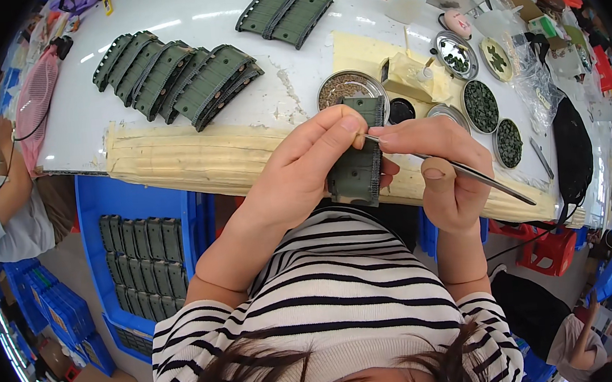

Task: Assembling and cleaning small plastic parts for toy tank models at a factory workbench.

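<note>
Above my lap, at the bench edge, a dark green ribbed plastic panel [354, 179] stands tilted upright. My left hand [310, 154] is closed on this panel, its thumb and forefinger pinched together at the panel's face; whatever lies between those fingertips is too small to make out. Fingertips show past the panel's right edge. My right hand [452, 160] grips slim metal tweezers [494, 183], whose tip reaches the left fingertips.
Behind lie stacked green panels [180, 78] and another pair [283, 15]. Right of my hands are a dish of small brass-coloured parts [351, 85], dishes of dark green pieces [480, 106], and a knife-like tool [542, 158]. A blue crate [96, 282] of panels stands lower left.
</note>
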Demonstrator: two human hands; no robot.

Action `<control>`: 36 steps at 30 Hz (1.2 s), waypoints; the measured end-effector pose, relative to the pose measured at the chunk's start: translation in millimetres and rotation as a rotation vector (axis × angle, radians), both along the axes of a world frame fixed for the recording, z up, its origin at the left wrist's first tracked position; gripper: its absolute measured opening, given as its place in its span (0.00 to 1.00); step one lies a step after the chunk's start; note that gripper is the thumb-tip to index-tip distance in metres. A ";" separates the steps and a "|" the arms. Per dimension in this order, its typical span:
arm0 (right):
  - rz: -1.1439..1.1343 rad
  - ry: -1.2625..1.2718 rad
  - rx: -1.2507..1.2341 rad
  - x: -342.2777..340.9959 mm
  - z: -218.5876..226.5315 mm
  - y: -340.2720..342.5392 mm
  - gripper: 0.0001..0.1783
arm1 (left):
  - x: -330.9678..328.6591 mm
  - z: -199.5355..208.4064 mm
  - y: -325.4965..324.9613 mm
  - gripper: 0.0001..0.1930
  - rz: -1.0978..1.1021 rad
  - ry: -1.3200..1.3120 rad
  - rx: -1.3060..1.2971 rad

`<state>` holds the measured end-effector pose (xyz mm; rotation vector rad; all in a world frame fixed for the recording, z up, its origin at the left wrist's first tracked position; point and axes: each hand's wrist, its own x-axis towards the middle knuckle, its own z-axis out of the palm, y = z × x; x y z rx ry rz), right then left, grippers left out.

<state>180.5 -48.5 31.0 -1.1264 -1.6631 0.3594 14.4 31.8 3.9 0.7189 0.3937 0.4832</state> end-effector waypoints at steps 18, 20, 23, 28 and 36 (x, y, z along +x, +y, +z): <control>-0.004 0.081 -0.059 -1.8 0.2 -1.2 0.08 | -4.3 -2.3 4.3 0.14 -0.055 -0.078 0.054; -0.017 0.084 -0.063 -1.6 -2.4 -1.4 0.09 | -3.7 -5.1 4.8 0.14 -0.072 -0.080 0.049; -0.070 0.172 -0.053 -4.7 -7.9 -4.7 0.12 | -2.2 -7.4 2.9 0.14 -0.073 -0.087 0.012; -0.295 0.403 -0.038 5.3 -16.0 -13.5 0.18 | -1.6 6.2 -3.0 0.29 0.110 -0.056 0.045; -0.499 0.052 -0.209 26.6 -46.4 -16.4 0.09 | -10.8 -10.0 1.5 0.32 0.135 -0.264 -0.377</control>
